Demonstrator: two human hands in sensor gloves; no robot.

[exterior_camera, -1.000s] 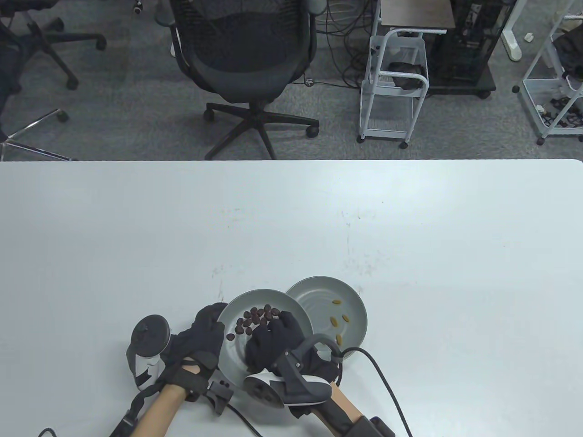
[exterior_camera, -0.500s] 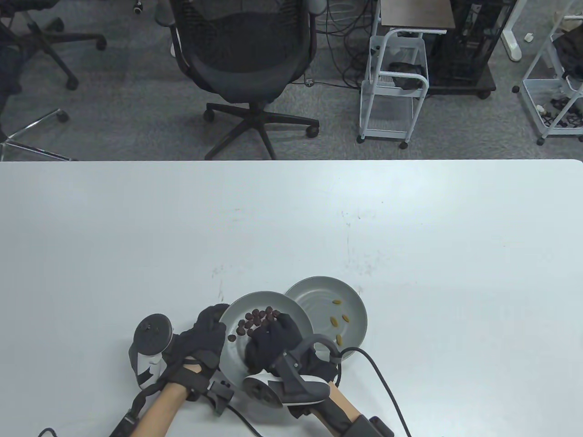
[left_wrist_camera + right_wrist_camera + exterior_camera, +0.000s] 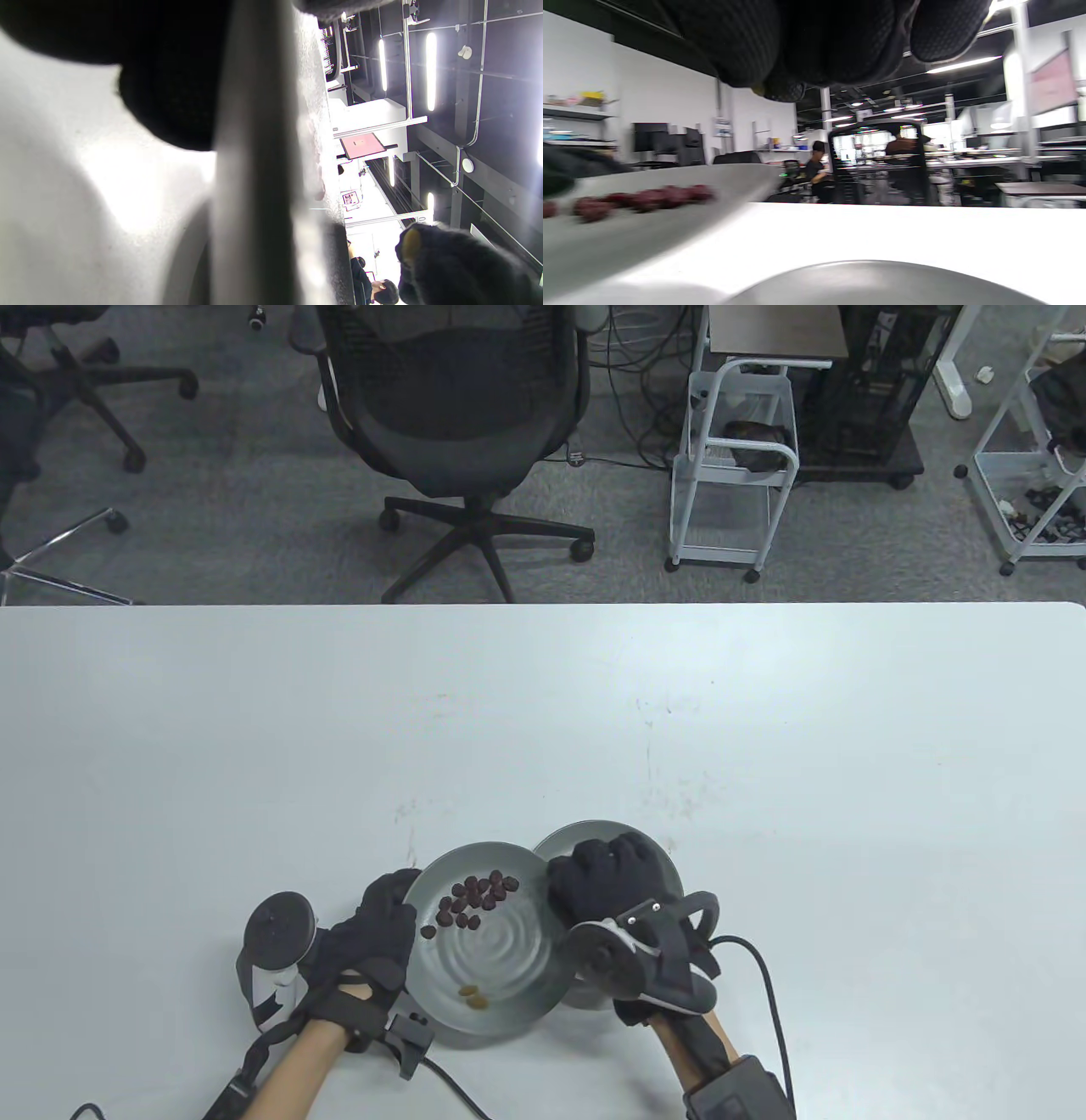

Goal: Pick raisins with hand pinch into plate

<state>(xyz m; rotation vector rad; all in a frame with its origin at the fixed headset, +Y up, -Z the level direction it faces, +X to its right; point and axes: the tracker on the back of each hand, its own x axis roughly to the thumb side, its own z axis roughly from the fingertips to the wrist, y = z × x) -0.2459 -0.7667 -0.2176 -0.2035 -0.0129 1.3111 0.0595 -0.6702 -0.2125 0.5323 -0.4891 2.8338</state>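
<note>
**Two gloved hands at 2 grey plates near the tabletop's front edge**

A white tabletop (image 3: 764, 729) carries 2 grey plates, both close to its front edge and a little left of centre. The left plate (image 3: 509, 984) overlaps the right plate (image 3: 560, 848) and looks tilted up on its left side. The left hand (image 3: 373, 937) grips that plate's left rim. Dark raisins (image 3: 473, 895) cluster in its far half; 2 yellowish raisins (image 3: 473, 997) lie near its front rim. The right hand (image 3: 607, 878) hovers over the right plate, fingers curled inward. In the left wrist view, a yellow piece (image 3: 409, 245) shows pinched at its fingertips.
</note>
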